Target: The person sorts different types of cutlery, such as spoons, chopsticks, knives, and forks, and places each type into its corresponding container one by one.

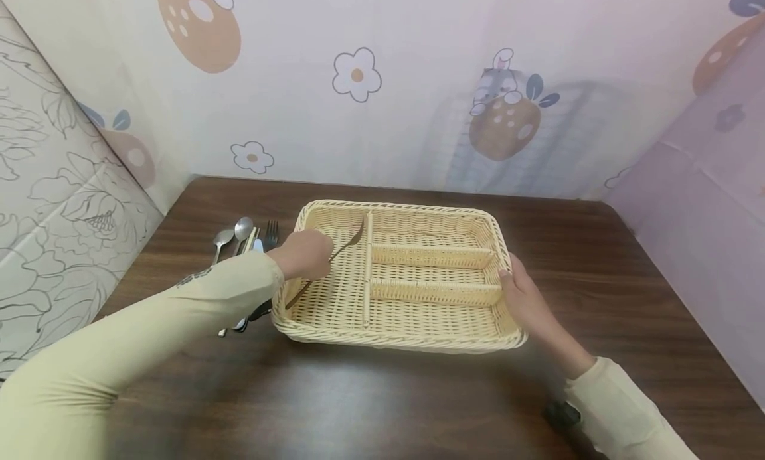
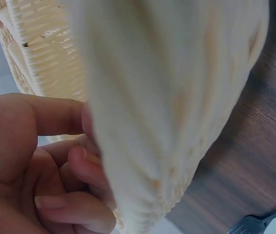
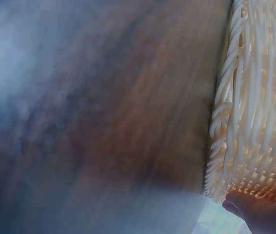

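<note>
A cream woven basket (image 1: pixel 430 344) with a long compartment on its left and three narrower ones on its right occupies the middle of the head view. My right hand (image 1: pixel 526 294) grips its right end, thumb over the rim (image 3: pixel 220 131). Over the left compartment, my left hand (image 1: pixel 307 253) holds a slim metal utensil (image 1: pixel 352 239) with a curved end, slanting across that compartment. I cannot tell its exact kind. Curled left fingers (image 2: pixel 86 168) show in the left wrist view, partly hidden behind the blurred basket rim (image 2: pixel 142 97).
Left of the basket on the dark wooden table (image 1: pixel 335 407) lie two spoons (image 1: pixel 243 228), a dark fork (image 1: pixel 271 233) and thin light sticks (image 1: pixel 250 239), partly covered by my left arm. A patterned wall (image 1: pixel 382 141) closes off the back. Near my right sleeve is a dark object (image 1: pixel 562 413).
</note>
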Tool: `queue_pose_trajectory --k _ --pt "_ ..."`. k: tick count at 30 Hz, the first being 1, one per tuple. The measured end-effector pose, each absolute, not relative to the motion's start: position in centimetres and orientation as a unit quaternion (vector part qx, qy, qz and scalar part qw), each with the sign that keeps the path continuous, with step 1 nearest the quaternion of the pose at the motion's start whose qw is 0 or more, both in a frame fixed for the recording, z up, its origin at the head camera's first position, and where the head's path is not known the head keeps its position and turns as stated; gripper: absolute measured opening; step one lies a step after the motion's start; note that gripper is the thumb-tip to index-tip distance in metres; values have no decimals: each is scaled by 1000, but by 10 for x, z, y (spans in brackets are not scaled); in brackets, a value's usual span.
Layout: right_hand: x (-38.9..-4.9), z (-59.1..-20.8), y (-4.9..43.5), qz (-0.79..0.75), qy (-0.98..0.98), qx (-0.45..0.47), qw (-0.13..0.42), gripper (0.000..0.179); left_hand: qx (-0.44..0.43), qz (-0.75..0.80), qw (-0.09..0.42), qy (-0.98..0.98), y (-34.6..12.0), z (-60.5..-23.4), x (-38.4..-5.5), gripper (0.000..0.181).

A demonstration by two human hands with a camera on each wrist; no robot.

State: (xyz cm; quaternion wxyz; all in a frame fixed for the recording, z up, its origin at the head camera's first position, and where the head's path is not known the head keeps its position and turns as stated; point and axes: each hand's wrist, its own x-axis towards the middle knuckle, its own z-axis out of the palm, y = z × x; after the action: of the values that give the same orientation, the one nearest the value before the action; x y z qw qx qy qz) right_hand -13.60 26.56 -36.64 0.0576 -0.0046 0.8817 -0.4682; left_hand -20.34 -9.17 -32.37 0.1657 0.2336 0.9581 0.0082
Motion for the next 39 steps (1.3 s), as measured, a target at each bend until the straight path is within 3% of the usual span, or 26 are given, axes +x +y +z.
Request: queue_pose_trajectory --k 10,18,24,31,39 --pt "-137 -367 266 -464 884 2 62 55 247 -32 153 956 -92 -333 -206 29" --pt "-136 -365 265 -466 882 2 63 55 305 -102 70 944 -93 -343 -201 22" --pt "-135 -365 266 -462 885 -1 60 55 322 -135 32 937 -91 -348 -197 27" --pt "-135 -365 265 -465 883 -3 62 55 234 -12 66 970 -107 -328 -199 49" --pt "-136 -366 267 -457 887 -1 60 55 139 41 74 987 -171 -312 -200 41"
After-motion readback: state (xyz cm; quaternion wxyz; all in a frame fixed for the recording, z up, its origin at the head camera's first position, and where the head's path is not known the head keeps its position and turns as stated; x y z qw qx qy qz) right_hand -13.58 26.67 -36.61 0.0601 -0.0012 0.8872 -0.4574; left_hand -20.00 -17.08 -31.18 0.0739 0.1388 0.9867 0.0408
